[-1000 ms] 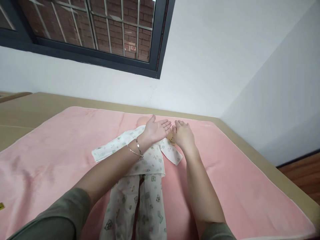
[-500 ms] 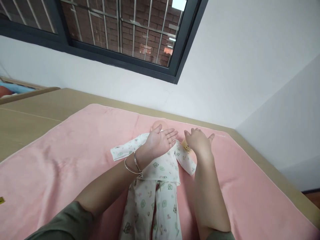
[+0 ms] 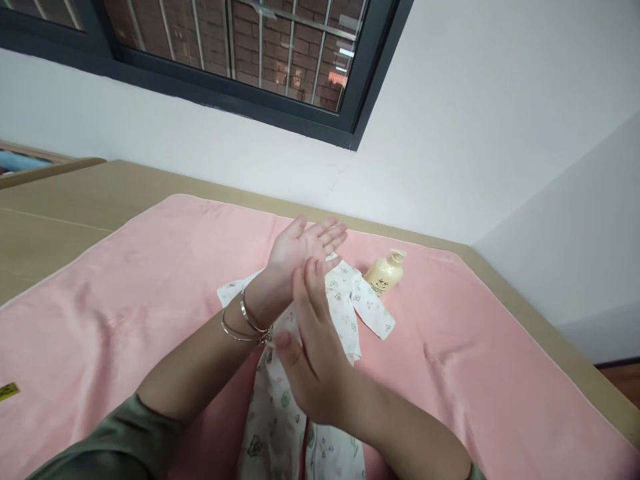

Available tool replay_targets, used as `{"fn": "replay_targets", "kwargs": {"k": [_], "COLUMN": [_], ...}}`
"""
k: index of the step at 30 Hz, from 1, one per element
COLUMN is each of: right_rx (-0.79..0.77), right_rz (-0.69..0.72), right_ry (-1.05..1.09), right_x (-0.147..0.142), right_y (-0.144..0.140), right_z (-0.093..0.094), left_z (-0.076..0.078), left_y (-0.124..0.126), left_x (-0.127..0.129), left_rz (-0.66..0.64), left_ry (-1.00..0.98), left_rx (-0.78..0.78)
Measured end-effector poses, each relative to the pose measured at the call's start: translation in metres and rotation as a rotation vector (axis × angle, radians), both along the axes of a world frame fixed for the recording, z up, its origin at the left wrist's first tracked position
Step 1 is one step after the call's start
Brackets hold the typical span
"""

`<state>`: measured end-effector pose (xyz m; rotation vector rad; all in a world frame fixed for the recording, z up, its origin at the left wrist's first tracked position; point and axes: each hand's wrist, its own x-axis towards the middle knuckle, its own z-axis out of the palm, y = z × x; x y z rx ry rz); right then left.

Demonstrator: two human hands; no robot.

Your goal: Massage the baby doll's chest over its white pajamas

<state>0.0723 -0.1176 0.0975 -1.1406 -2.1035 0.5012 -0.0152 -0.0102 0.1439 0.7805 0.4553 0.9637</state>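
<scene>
My left hand [image 3: 306, 252] is held palm up over the chest of a white printed baby outfit, fingers stretched out and the palm bare. Close to its heel comes my right hand [image 3: 320, 347], fingers straight, palm turned toward the left wrist; whether they touch I cannot tell. Beneath both lie the long-sleeved printed top [image 3: 345, 300] and the matching trousers [image 3: 280, 407], partly covered by my hands and arms. A pale yellow pump bottle [image 3: 386, 273] stands beside the top's right sleeve. Two silver bangles [image 3: 245, 320] circle my left wrist.
A pink blanket [image 3: 165, 267] with some folds covers most of the wooden surface [image 3: 65, 200]. Behind it rises a white wall [image 3: 480, 100] with a dark-framed barred window [image 3: 225, 87]. A wooden edge [image 3: 50, 170] stands at the far left.
My right hand has left its place by the pump bottle and come left, to my left wrist. The bottle now shows fully. My left hand has shifted slightly left and farther away.
</scene>
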Motion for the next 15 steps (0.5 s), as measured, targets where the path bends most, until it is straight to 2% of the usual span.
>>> {"fn": "replay_targets", "kwargs": {"k": [3,6,10,15], "right_rx": [-0.027,-0.001,0.098,0.061], "right_rz": [0.022,0.016,-0.036,-0.268], "right_ry": [0.035,0.047,0.06,0.1], "right_x": [0.004,0.016,0.03,0.037], "right_y": [-0.01,0.003,0.026,0.021], "right_z": [0.008,0.016,0.018,0.021], "left_z": [0.0,0.0,-0.003,-0.029], "left_y": [-0.008,-0.023,-0.051,-0.091], "left_x": [0.005,0.016,0.027,0.036], "left_rz": [0.128,0.211,0.142,0.116], "left_ry": [0.07,0.022,-0.07,0.001], "left_rx": [0.052,0.03,0.012,0.194]}}
